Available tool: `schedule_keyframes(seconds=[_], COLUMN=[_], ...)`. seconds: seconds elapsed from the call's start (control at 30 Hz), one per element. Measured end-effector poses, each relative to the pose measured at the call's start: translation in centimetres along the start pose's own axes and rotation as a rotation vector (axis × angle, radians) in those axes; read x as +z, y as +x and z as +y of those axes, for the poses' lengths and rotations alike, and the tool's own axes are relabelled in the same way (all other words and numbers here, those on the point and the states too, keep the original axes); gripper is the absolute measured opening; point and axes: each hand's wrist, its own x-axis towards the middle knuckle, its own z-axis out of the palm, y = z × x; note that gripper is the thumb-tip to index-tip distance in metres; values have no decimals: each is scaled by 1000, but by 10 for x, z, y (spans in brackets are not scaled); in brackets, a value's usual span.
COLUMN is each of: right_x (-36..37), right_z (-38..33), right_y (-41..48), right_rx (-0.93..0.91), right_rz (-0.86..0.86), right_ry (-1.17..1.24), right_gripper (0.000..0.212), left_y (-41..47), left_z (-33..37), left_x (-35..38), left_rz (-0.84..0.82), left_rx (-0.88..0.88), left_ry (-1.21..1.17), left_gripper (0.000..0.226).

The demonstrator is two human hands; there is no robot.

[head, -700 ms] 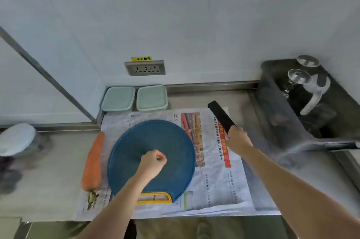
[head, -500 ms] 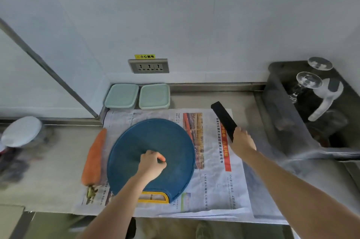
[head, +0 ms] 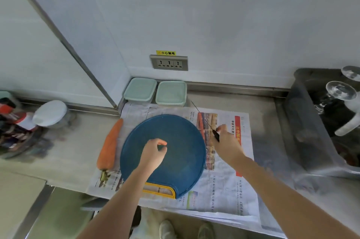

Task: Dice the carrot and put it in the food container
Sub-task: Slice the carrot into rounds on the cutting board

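Two grips: right grip (head: 226, 141) is clamped round the knife (head: 215, 134) handle, ready to cut; left grip (head: 153, 151) is curled over the cutting board (head: 181, 160), thumb near forefinger (whether it holds anything, I cannot tell).
Carrot: the carrot (head: 110, 145) lies whole just left of the left grip, beside the board, awaiting dicing.
Containers: lidded food containers (head: 140, 90) sit beyond both grips, at the wall.
Change: the blade, broadside earlier, is now edge-on; the right grip is nearer the board.

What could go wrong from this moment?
The right hand grips the knife, blade over the newspaper, close to the left hand pinching an orange bit above the cutting board: a cut is possible. The carrot lies off the board, so it may be sliced on paper. Both food containers are lidded.
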Motion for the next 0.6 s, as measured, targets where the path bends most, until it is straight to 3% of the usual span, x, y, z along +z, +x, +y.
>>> schedule_keyframes(seconds=[0.1,0.2,0.27,0.37,0.47,0.6], right_x=[23,38,48,60,67,72], right_z=[-11,-18,-20,-23,-24,-27], right_y=[-3,-8,-10,-12,-14,-14], right_rx=[-33,-53,-59,-57,-62,-49], right_rz=[-89,-125,-125,-115,-92,-63], right_ry=[-8,4,20,8,-17,8], right_gripper=[27,27,25,22,21,20], left_y=[10,23,29,31,31,30], left_z=[-18,-48,-68,-89,-107,-109], left_x=[-39,-75,-91,-97,-93,-90], left_rz=[271,371,374,273,193,246], left_rx=[-34,-28,-140,-388,-395,-400], left_ry=[22,306,424,300,196,207], left_gripper=[33,52,60,64,58,55])
